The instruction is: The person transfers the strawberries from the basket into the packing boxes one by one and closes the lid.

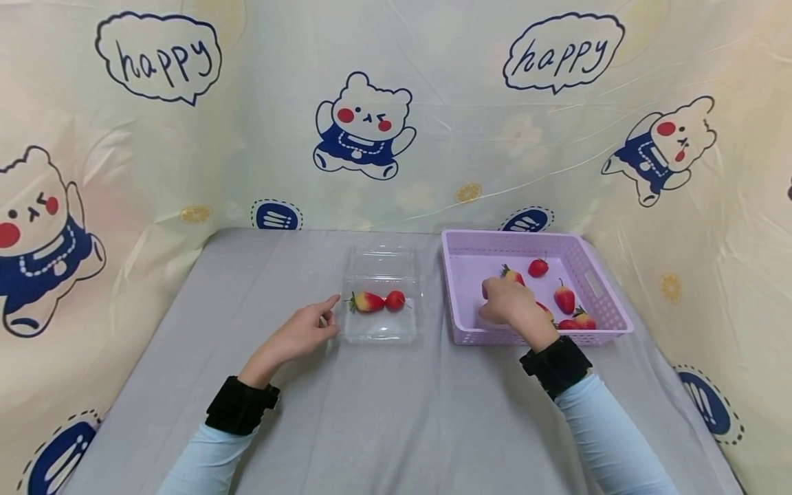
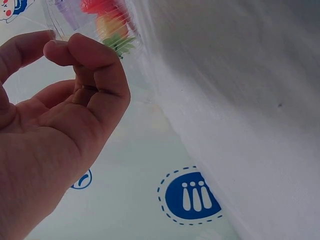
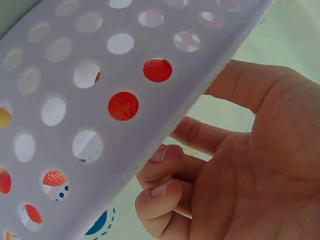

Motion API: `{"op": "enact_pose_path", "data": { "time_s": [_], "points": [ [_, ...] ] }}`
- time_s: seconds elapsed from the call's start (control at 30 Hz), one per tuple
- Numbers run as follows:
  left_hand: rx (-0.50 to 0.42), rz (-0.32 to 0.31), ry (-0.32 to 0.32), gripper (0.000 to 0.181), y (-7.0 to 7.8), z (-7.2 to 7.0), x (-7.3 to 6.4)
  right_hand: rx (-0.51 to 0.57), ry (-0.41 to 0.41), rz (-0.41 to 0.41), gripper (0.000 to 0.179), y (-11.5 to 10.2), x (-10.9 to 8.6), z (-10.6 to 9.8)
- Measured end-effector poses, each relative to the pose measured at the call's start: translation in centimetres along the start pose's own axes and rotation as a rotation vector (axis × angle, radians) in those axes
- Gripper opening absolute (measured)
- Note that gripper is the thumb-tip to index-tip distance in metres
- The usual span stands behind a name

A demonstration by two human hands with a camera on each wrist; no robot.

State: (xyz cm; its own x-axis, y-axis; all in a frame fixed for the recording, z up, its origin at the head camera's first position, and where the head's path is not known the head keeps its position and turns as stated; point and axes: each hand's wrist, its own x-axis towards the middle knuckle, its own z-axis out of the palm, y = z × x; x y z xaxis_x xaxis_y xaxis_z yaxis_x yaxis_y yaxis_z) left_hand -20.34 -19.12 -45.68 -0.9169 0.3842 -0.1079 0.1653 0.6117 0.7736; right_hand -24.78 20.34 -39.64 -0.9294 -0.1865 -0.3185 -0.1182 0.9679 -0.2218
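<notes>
A clear plastic box [image 1: 381,333] with its lid raised behind lies mid-table, holding two strawberries, one red and yellow [image 1: 369,302], the other red [image 1: 394,300]. My left hand [image 1: 304,333] is at the box's left edge; one fingertip touches the rim while other fingers bend inward, as the left wrist view shows. Over the front wall of a purple basket [image 1: 489,337] my right hand [image 1: 511,302] reaches in, near a strawberry [image 1: 512,274]. Its thumb and index tips [image 3: 200,135] are hidden behind the perforated wall, so whether it holds a strawberry is unclear.
More strawberries lie in the basket, one at the back [image 1: 538,267], one at the right [image 1: 564,298] and several by the front wall. A grey cloth [image 1: 383,426] covers the table. Printed curtain [image 1: 445,158] hangs behind and at both sides.
</notes>
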Motion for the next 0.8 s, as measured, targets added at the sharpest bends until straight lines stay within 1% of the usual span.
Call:
{"op": "enact_pose_path", "data": {
  "time_s": [0.2,0.47,0.8],
  "points": [
    [-0.007,-0.014,-0.008,0.067,-0.09,0.03,-0.04,0.006,0.015,-0.007,0.038,-0.07,0.05,0.06],
    [-0.004,0.001,-0.001,0.067,-0.06,-0.02,-0.02,0.035,0.078,-0.039,0.041,-0.03,-0.42,0.05],
    [-0.001,0.003,-0.005,0.067,-0.14,0.03,0.04,0.043,0.110,-0.047,0.044,-0.17,-0.73,-0.13]
  ]
}}
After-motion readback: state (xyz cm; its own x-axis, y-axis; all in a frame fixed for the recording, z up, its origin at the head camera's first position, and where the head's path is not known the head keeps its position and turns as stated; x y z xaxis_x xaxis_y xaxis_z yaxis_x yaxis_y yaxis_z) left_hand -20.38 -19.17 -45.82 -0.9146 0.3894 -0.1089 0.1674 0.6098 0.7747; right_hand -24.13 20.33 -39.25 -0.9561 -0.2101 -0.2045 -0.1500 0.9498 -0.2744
